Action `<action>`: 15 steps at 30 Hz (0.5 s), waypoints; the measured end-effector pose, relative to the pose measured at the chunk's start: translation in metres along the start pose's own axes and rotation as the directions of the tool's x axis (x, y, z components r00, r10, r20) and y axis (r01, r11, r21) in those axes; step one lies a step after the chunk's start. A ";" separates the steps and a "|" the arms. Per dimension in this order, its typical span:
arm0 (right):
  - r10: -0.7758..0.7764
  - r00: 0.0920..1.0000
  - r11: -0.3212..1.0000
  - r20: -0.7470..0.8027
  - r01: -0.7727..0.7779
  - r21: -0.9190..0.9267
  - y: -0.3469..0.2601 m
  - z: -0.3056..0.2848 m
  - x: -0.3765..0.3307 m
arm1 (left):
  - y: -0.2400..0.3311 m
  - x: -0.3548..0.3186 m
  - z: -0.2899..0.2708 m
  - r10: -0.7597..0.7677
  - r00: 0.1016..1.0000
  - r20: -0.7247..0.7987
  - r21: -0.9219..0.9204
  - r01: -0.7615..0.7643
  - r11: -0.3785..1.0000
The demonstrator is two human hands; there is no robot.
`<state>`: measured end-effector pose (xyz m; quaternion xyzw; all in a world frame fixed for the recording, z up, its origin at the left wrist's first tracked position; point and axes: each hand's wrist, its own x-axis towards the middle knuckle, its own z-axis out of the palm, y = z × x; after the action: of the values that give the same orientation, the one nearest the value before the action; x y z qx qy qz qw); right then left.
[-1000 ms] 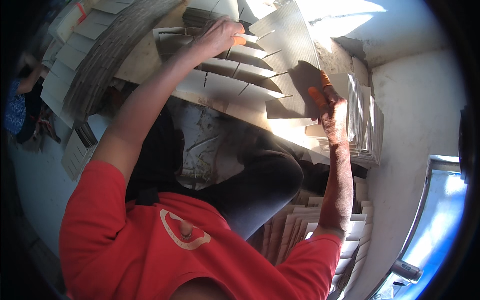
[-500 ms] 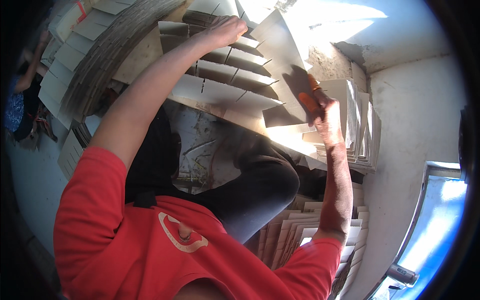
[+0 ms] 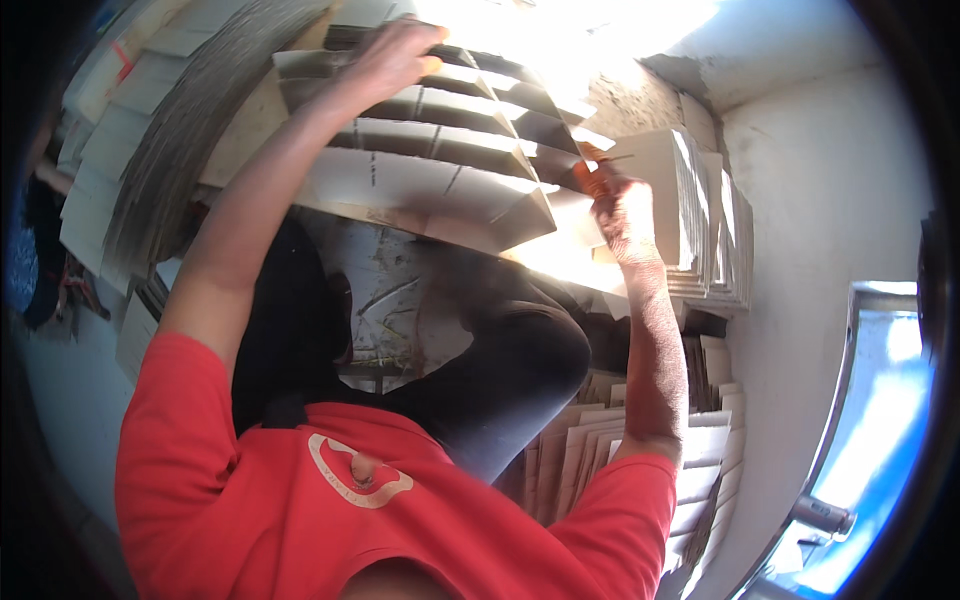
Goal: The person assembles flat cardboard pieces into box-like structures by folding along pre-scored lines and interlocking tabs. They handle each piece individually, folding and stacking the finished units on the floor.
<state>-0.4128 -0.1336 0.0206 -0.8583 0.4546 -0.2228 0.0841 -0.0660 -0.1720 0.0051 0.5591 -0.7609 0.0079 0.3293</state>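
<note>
Slotted cardboard strips (image 3: 420,170) stand on edge in rows on a board (image 3: 400,222). A cross strip (image 3: 507,125) runs over them near their right ends, and another cross strip (image 3: 560,112) stands farther right. My left hand (image 3: 392,55) is over the far rows, its fingers bent at the far end of the nearer cross strip. At the near end of the farther one, my right hand (image 3: 628,212) has its fingers closed, with orange covers on the fingertips. Motion blurs both hands, and the exact contact of the fingers is partly hidden.
Stacked cardboard (image 3: 690,215) stands right of the board, by a white wall (image 3: 810,190). A long row of cardboard pieces (image 3: 185,130) curves along the left. More cardboard (image 3: 590,440) is beside my knee. Another person's arm (image 3: 50,178) shows at the far left.
The broad cardboard piece by my right hand no longer lies tilted; cross strips now stand over the rows. Both hands have shifted left and slightly away, and the view has moved slightly.
</note>
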 end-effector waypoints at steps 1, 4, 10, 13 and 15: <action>0.096 0.986 0.979 -0.137 -0.119 -0.165 0.009 -0.006 -0.006 | 0.008 -0.008 -0.013 -0.017 0.997 -0.076 -0.039 0.014 0.999; 0.211 0.907 0.709 -0.364 -0.399 -0.582 0.067 -0.024 -0.034 | 0.026 -0.038 -0.039 0.069 0.973 -0.220 -0.060 -0.084 0.995; 0.492 0.825 0.489 -0.277 -0.525 -0.696 0.136 -0.021 -0.086 | 0.045 -0.095 -0.060 0.009 0.963 -0.270 -0.003 -0.010 1.000; 0.430 0.854 0.615 -0.293 -0.515 -0.597 0.145 -0.028 -0.083 | 0.040 -0.110 -0.059 -0.040 0.965 -0.260 -0.013 0.037 0.999; 0.508 0.776 0.642 -0.373 -0.630 -0.436 0.139 -0.033 -0.081 | 0.039 -0.116 -0.058 -0.057 0.963 -0.264 -0.035 0.050 0.998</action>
<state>-0.5708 -0.1454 -0.0234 -0.6277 0.7521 -0.1397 -0.1441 -0.0527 -0.0374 0.0049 0.5686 -0.6947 0.0630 0.4359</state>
